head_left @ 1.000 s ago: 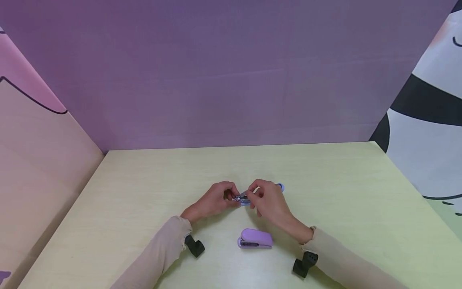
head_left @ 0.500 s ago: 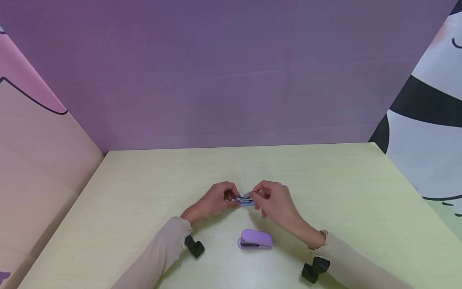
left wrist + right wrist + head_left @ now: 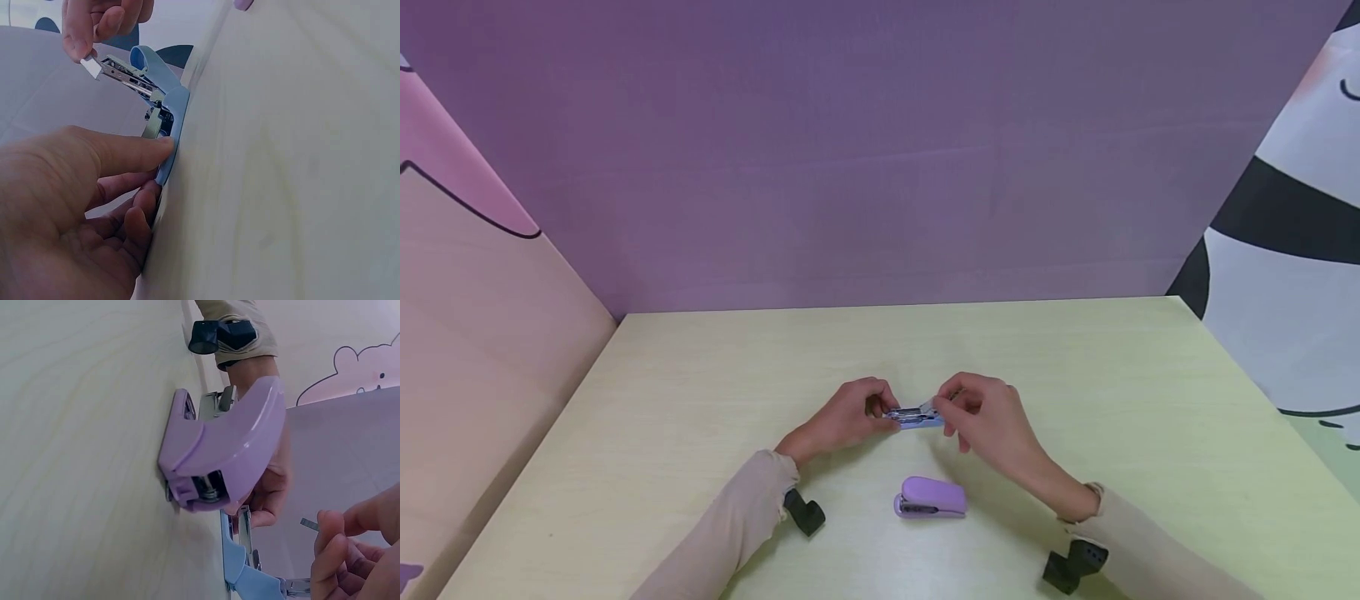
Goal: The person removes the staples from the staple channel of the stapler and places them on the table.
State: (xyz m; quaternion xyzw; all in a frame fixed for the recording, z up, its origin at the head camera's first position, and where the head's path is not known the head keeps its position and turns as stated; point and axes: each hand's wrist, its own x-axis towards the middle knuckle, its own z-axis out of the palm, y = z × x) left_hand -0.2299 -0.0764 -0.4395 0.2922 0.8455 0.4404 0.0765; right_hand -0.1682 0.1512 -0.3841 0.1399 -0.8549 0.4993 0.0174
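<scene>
A light blue stapler (image 3: 921, 422) lies opened up on the table, its metal magazine (image 3: 131, 81) showing. My left hand (image 3: 846, 417) grips one end of it, with the thumb pressed on the blue body in the left wrist view. Above its other end, my right hand (image 3: 988, 417) pinches a short grey strip of staples (image 3: 309, 524) between thumb and finger. In the left wrist view the strip overlaps the free end of the magazine. The right hand covers part of the blue stapler in the head view.
A purple stapler (image 3: 931, 497) sits on the pale wooden table (image 3: 737, 358), nearer the person than the blue one and between the forearms. Behind the table's far edge stands a purple wall (image 3: 880, 167). A black camera (image 3: 1075, 567) is strapped to the right wrist.
My right hand has shifted rightward along the blue stapler, uncovering more of its metal part. The left hand stays in place, and the purple stapler has not moved.
</scene>
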